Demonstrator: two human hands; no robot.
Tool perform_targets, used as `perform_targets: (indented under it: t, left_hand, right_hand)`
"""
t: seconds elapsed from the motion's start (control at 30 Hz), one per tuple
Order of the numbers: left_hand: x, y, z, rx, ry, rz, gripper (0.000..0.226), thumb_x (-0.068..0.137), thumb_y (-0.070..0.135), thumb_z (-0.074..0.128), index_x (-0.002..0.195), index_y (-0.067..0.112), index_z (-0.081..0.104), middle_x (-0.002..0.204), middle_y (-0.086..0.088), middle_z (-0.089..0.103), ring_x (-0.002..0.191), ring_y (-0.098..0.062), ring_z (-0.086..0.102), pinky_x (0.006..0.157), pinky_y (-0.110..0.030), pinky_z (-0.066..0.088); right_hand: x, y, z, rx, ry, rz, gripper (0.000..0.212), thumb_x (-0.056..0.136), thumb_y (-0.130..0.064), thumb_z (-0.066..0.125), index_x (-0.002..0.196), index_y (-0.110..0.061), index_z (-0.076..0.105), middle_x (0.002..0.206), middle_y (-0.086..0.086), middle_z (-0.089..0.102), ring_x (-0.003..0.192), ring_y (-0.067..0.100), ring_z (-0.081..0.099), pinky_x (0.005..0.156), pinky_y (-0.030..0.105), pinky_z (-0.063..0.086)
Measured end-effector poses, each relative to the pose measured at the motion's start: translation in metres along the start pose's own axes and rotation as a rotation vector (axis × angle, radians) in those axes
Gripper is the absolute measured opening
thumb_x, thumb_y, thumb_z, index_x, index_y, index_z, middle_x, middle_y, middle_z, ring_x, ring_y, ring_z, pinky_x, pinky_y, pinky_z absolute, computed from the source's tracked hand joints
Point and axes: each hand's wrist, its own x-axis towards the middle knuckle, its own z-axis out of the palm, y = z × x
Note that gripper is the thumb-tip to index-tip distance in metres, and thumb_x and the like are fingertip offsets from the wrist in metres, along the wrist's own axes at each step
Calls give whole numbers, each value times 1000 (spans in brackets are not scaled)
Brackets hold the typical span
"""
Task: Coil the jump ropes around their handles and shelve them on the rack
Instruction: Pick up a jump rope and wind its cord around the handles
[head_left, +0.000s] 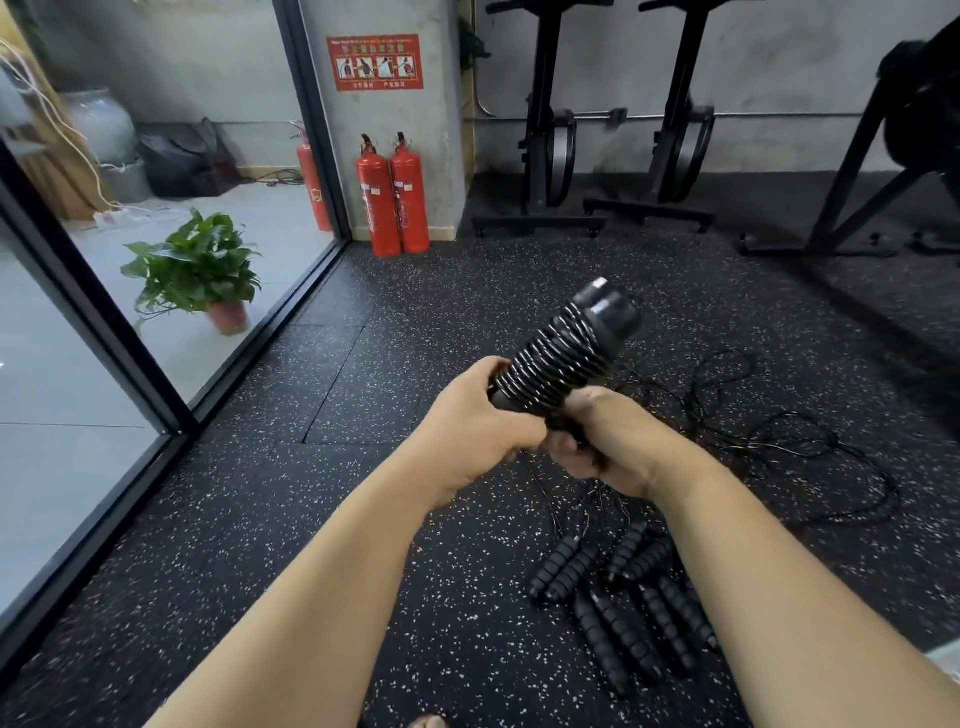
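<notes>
On my far left I see a glass wall (78, 389) in a black frame, and behind it a potted plant (195, 270) in a pinkish pot on a pale floor. Next comes a concrete pillar with a red safety sign (375, 62), and two red fire extinguishers (395, 200) stand upright side by side at its foot. Below them spreads the black speckled rubber floor (311, 519). In the middle of my view the left grip (475, 415) has its fingers curled round the lower part of a jump rope bundle (561, 358): two black handles held together, tilted up and to the right, with the thin cord wound in tight turns along most of their length. The right grip (608, 441) is touching the left and closes round the bottom end of the same bundle, fingers curled under it. The bundle is held in the air above the floor. Below the right forearm, several coiled jump ropes (623, 592) lie close together on the floor. Further right, loose black cords (779, 441) sprawl in tangled loops. Along the back wall, black exercise machines (550, 135) stand upright.
</notes>
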Motion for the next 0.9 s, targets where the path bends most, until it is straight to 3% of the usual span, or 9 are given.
perform_targets:
  t: [0.1,0.17,0.23,0.3,0.33,0.57,0.77,0.83,0.9]
  left_hand:
    - [0,0,-4,-259,0,-107,32,72,-11,63,97,8,57,81,-10,58,56,-14,49,47,-24,41]
    - [1,0,-6,-352,19,-162,25,76,-9,61,95,6,57,74,-10,57,54,-13,50,44,-22,42]
    - [3,-1,-7,-407,58,-198,18,81,-8,57,93,5,56,70,-8,57,53,-11,51,41,-19,42]
    - [5,-2,-7,-437,93,-226,14,82,-7,56,90,5,56,69,-7,58,50,-9,52,39,-17,40]
    - [5,-2,-8,-452,105,-244,13,83,-6,55,88,5,56,68,-7,58,48,-9,52,38,-16,39]
    - [4,3,-16,-646,64,-436,7,78,6,50,81,7,56,63,-5,51,38,-11,46,32,-13,32]
    - [4,1,-25,-722,18,-400,35,56,12,50,90,5,59,69,-9,57,48,-14,47,34,-15,35]
    - [3,1,-26,-737,2,-394,34,57,11,49,89,2,59,69,-9,58,49,-15,48,36,-15,37]
    - [2,3,-25,-769,-30,-383,30,60,10,48,87,1,58,70,-9,58,50,-15,47,36,-16,39]
  right_hand:
    - [-1,-2,8,-28,11,-23,33,104,-19,31,77,-15,48,49,-4,38,40,8,22,39,21,12]
    - [-3,-6,18,-107,108,-52,32,105,-22,35,78,-13,51,46,-5,41,38,9,27,37,18,16]
    - [-3,-6,28,-426,303,-145,30,103,-24,42,78,-13,56,51,-4,49,45,15,40,42,21,30]
    - [-5,-2,35,-856,534,-293,22,98,-28,49,87,-15,62,70,0,61,65,23,55,58,29,43]
    - [-8,-2,38,-943,596,-364,18,95,-28,52,94,-16,64,80,1,65,74,24,58,64,33,46]
    - [-20,-9,43,-875,499,-603,28,85,-24,65,112,-23,63,94,-7,68,83,14,62,75,39,50]
    - [-24,-15,40,-964,529,-714,43,84,-29,72,124,-19,58,98,-6,69,88,14,65,81,39,53]
    - [-23,-16,42,-894,596,-689,51,84,-32,72,130,-18,54,93,-12,67,85,9,64,82,30,52]
    - [-21,-16,43,-737,679,-626,59,83,-34,73,135,-18,50,86,-20,62,82,-2,61,78,12,46]
